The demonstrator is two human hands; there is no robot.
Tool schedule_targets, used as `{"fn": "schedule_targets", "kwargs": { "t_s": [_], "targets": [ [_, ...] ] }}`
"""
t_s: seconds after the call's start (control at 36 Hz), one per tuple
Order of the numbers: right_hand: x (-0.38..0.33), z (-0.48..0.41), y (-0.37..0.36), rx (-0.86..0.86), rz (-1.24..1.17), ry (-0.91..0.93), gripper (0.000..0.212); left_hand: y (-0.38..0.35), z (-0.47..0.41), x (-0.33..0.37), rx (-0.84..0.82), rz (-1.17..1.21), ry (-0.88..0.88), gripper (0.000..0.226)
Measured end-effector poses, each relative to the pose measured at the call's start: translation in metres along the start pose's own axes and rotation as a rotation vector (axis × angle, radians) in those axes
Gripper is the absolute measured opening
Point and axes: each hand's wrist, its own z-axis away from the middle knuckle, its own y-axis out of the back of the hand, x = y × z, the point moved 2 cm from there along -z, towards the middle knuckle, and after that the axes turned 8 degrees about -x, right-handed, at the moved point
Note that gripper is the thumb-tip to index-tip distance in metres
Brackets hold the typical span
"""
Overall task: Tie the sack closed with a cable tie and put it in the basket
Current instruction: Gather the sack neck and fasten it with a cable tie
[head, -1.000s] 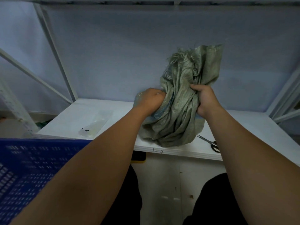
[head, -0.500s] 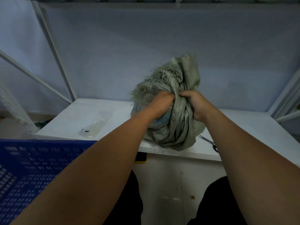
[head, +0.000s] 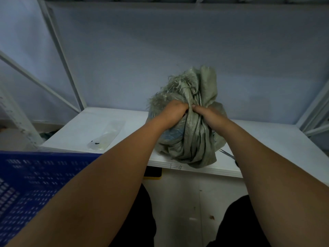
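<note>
There, the grey-green woven sack point(head: 193, 139) sat on the white surface point(head: 128, 120), right at its front edge and somewhat right of the middle, with its bottom fold hanging a little over that edge. Its neck was bunched together, and the frayed mouth stood up above the bunch. The left hand point(head: 173, 111) had its fingers curled tight round the gathered neck from the left. The right hand point(head: 207, 113) gripped the same neck from the right, its fingers wrapped into the folds, and the two hands touched each other. Just right of the sack, near the front edge, the thin blades of a pair of scissors point(head: 226, 153) showed, the rest hidden behind the right forearm. A clear packet point(head: 106, 135) lay flat toward the front left corner, well apart from the sack. The blue perforated basket point(head: 35, 177) stood off the surface, beside that left front corner and nearer the person.
</note>
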Motion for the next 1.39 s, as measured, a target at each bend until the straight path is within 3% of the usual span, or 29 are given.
{"fn": "schedule_targets", "kwargs": {
  "t_s": [0.06, 0.17, 0.36, 0.47, 0.64, 0.78, 1.03, 1.39],
  "targets": [
    [0.002, 0.003, 0.002, 0.056, 0.162, -0.017, 0.062, 0.000, 0.000, -0.003, -0.007, -0.121, -0.006, 0.025],
    [0.004, 0.003, 0.003, 0.073, 0.286, -0.053, 0.063, 0.004, -0.003, -0.007, 0.035, -0.282, -0.021, 0.029],
    [0.003, 0.001, 0.003, 0.114, -0.022, -0.038, 0.116, 0.017, -0.008, -0.015, 0.201, -0.081, 0.009, 0.022],
    [0.002, -0.002, 0.005, 0.124, -0.056, -0.032, 0.106, 0.024, -0.007, -0.016, 0.231, 0.029, 0.016, 0.017],
    [0.003, -0.002, 0.006, 0.140, -0.042, -0.015, 0.069, 0.025, -0.004, -0.016, 0.173, 0.037, 0.001, 0.014],
    [0.003, 0.000, 0.008, 0.159, -0.076, -0.007, 0.055, 0.026, -0.003, -0.017, 0.141, -0.007, -0.013, 0.005],
    [-0.002, 0.002, 0.009, 0.149, -0.134, -0.034, 0.058, 0.029, -0.010, -0.021, 0.210, -0.239, -0.153, 0.015],
    [-0.003, 0.005, 0.006, 0.152, -0.107, -0.041, 0.062, 0.034, -0.010, -0.029, 0.130, -0.319, -0.055, 0.021]
  ]
}}
